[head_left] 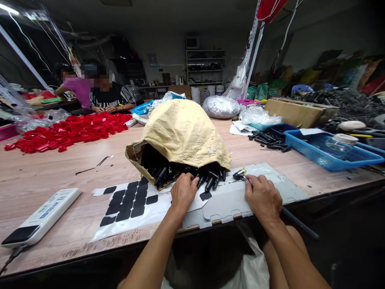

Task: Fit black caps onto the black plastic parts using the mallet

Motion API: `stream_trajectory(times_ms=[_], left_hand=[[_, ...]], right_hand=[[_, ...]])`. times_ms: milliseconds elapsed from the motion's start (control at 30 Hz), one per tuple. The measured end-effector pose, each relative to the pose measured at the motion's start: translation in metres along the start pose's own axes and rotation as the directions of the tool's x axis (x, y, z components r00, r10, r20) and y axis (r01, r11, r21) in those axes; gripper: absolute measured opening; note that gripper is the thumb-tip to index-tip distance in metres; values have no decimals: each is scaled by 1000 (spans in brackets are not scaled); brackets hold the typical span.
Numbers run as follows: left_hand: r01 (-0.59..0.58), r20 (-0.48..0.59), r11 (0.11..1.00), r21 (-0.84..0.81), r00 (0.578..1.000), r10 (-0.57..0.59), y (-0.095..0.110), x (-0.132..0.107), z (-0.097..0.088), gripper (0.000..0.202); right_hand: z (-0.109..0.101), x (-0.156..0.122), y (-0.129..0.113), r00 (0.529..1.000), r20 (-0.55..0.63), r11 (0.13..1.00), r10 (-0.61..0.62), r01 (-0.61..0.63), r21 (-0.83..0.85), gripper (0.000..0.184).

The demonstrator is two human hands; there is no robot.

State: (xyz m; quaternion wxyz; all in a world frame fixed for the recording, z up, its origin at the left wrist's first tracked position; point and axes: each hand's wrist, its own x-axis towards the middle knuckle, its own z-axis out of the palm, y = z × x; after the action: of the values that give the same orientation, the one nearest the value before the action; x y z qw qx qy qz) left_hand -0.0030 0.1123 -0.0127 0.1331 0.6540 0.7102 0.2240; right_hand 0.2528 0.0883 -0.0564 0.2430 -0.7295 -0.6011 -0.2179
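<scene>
My right hand [265, 197] is closed around a hammer [240, 174]. The hammer has a small head, dark and shiny with a yellow end, and its black handle sticks out past my wrist. Its head is just above a grey board [231, 200]. My left hand [183, 193] is closed with its fingertips among black tube-shaped parts [210, 180]; which part it pinches, if any, is hidden. These parts spill from the mouth of a yellow woven sack [186, 132] lying on its side. Left of that hand lies a white sheet with black square stickers [126, 202].
A white device with a cable [45, 214] lies at the left. Behind it is a heap of red parts [75, 130]. A blue tray [327, 154] and a cardboard box [294, 112] stand at the right. Two people sit across the table [87, 168].
</scene>
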Motion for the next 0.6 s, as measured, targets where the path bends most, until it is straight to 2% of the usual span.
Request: stream_trajectory(times_ms=[67, 167, 300, 400, 600], left_hand=[[-22, 4, 1000, -9, 1000, 22, -7, -7, -8, 21], [-120, 28, 991, -56, 992, 121, -24, -21, -24, 18], [-265, 151, 949, -170, 945, 291, -44, -42, -38, 16], [-322, 188, 914, -247, 909, 371, -50, -51, -38, 14], [-294, 153, 877, -381, 915, 373, -56, -48, -28, 17]], right_hand=[[0, 0, 0, 1000, 5, 1000, 3, -3, 0, 22], [0, 0, 0, 1000, 9, 1000, 4, -4, -1, 22], [1, 0, 0, 1000, 4, 1000, 4, -4, -7, 23], [0, -1, 0, 1000, 8, 1000, 12, -12, -1, 23], [-1, 2, 4, 997, 81, 1000, 8, -10, 25, 24]])
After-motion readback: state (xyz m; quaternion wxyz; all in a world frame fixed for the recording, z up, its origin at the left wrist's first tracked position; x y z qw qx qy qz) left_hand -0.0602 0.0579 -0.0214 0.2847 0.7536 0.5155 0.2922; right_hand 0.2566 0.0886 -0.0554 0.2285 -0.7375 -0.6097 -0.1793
